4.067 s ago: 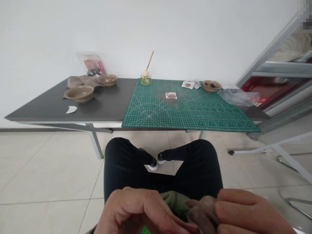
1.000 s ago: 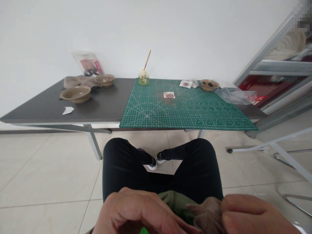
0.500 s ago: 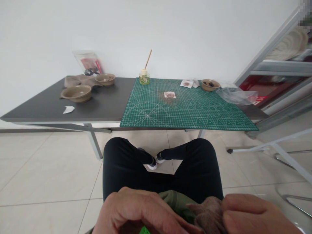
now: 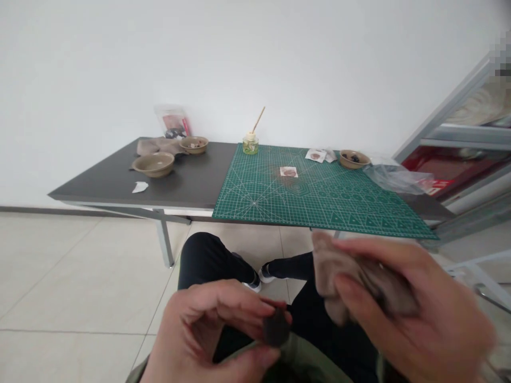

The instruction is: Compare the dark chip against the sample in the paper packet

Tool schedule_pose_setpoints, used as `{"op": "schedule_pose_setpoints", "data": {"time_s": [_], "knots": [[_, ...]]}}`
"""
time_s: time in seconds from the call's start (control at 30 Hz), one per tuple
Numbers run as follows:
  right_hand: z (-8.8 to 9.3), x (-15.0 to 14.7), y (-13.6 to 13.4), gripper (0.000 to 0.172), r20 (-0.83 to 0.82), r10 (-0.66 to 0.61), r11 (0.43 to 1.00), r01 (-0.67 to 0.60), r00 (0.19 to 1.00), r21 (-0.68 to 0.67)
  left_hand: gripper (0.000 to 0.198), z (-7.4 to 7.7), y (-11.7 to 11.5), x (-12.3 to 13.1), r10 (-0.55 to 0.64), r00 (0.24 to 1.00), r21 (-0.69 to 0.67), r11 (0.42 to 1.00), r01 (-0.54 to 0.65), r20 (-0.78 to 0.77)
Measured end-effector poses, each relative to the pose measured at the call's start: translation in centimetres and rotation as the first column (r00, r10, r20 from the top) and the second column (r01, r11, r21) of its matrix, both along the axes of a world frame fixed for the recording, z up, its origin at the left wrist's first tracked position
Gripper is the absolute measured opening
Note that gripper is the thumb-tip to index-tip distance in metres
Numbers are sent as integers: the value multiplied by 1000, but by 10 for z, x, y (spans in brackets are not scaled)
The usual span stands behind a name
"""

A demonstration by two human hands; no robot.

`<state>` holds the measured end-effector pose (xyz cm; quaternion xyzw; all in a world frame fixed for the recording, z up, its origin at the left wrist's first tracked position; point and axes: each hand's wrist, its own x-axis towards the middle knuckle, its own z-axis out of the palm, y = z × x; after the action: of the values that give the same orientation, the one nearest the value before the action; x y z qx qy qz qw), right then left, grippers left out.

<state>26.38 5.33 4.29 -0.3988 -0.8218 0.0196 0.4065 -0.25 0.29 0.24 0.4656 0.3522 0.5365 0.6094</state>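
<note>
My left hand [image 4: 215, 330], low in the view above my lap, pinches a small dark piece [image 4: 276, 327] with a flat face between thumb and fingers; its kind I cannot make out. To its right, apart from it, my right hand [image 4: 411, 303] grips a bunched brownish-grey cloth [image 4: 331, 271], slightly blurred by motion. On the table beyond lies a green cutting mat [image 4: 271, 205]. A small white square with a brownish mark [image 4: 288, 172] rests near its middle, and another such square [image 4: 315, 155] lies towards the back right.
On the table [image 4: 191, 186] at left stand a tan bowl [image 4: 154, 166], a second bowl with small pieces [image 4: 194, 144], a folded cloth [image 4: 155, 145] and a paper scrap [image 4: 139, 186]. A jar [image 4: 250, 144] with a stick stands behind the mat. A bowl of dark pieces [image 4: 353, 159] sits near plastic wrapping [image 4: 395, 178].
Both hands have risen from the lower edge and drawn apart. The cloth has lifted with my right hand, and the dark piece has come into view in my left. The head view has shifted.
</note>
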Motion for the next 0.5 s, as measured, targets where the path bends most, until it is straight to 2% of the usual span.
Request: {"op": "schedule_pose_setpoints", "data": {"time_s": [0.03, 0.13, 0.17, 0.27, 0.37, 0.5], "knots": [[6, -7, 22, 25, -13, -92, 994, 93, 996, 61, 21, 4, 4, -2, 84, 996, 21, 996, -84, -21], [26, -43, 110, 29, 97, -156, 985, 148, 983, 89, 22, 19, 15, -9, 332, 940, 51, 943, -329, -77], [33, -60, 143, 28, 174, -201, 979, 194, 964, 57, 22, 25, 19, -12, 372, 922, 58, 928, -368, -105], [45, -117, 233, 31, 288, -161, 986, 168, 944, 2, 21, 38, 31, -25, 445, 876, 97, 895, -435, -187], [37, -171, 298, 33, 414, -59, 995, 85, 908, -46, 16, 43, 43, -44, 483, 842, 180, 874, -450, -239], [8, -220, 346, 40, 498, 64, 996, -21, 865, -92, 18, 40, 61, -73, 451, 845, 275, 884, -378, -286]]}}
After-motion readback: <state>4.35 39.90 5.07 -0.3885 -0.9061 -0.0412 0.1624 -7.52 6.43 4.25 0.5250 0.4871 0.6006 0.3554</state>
